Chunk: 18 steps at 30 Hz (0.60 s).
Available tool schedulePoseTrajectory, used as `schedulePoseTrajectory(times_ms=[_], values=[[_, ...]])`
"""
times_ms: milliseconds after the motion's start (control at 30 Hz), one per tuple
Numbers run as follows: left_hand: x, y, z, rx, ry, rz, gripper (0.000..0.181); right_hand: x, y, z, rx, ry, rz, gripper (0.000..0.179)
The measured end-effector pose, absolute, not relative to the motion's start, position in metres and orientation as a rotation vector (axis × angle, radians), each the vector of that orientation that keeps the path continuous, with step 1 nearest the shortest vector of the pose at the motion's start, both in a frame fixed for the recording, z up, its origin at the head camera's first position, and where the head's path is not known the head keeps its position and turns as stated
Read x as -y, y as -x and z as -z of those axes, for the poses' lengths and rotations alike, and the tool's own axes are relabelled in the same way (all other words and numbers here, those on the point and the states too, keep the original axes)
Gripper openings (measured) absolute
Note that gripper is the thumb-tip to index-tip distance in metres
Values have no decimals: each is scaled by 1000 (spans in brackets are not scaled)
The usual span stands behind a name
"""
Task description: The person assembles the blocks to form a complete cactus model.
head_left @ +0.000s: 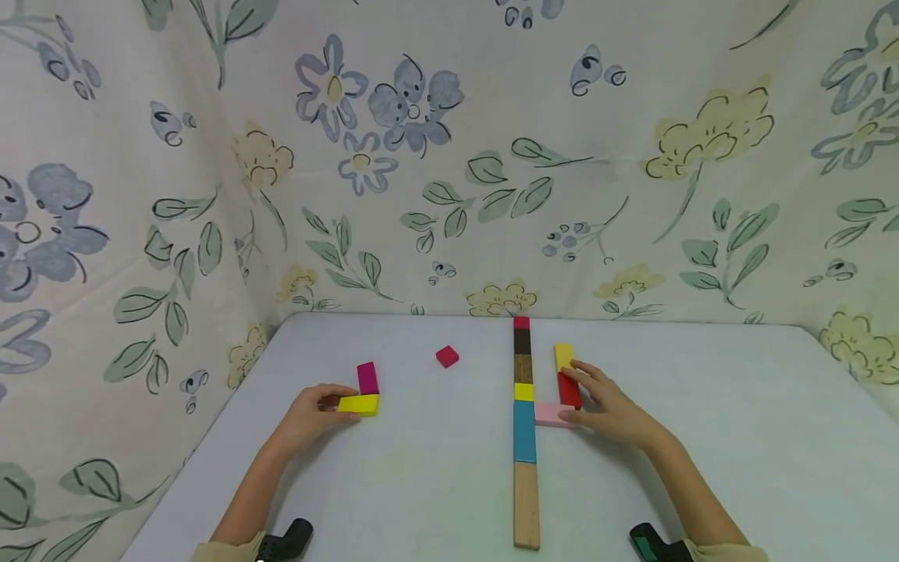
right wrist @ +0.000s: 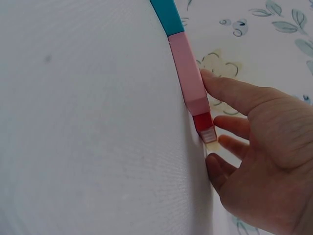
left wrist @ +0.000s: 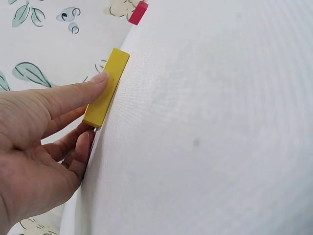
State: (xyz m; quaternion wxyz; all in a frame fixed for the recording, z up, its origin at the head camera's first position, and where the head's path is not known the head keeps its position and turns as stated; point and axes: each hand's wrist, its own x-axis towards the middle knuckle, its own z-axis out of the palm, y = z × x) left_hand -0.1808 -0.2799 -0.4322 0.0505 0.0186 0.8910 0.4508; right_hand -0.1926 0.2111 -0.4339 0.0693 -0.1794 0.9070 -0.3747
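Observation:
In the head view, my left hand (head_left: pixel 314 417) pinches a yellow block (head_left: pixel 364 405) between thumb and fingers. Just beyond it, a magenta block (head_left: pixel 367 378) touches or nearly touches its far side. On the other side, my right hand (head_left: pixel 618 410) has its thumb at the right end of a pink block (head_left: pixel 551 414). Its forefinger reaches to a red block (head_left: pixel 570 391), which continues into a yellow-orange block (head_left: pixel 563 357). In the right wrist view the pink block (right wrist: pixel 190 76) meets a blue block (right wrist: pixel 167 16); the other fingers look loosely spread beside the red end.
A straight row of blocks runs away from me: a long wooden block (head_left: pixel 526 505), the blue block (head_left: pixel 524 432), a small yellow one (head_left: pixel 523 392), brown (head_left: pixel 523 368), dark (head_left: pixel 522 341) and red (head_left: pixel 521 321). A small red block (head_left: pixel 447 357) lies apart. Floral cloth (head_left: pixel 449 156) hangs behind the white table (head_left: pixel 435 499).

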Motion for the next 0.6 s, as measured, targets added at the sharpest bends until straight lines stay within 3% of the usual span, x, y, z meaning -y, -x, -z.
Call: schedulePoseTrajectory(times_ms=[600], values=[[280, 180, 427, -2749, -31, -1348, 41, -211, 193, 433, -2736, 528, 1114, 83]])
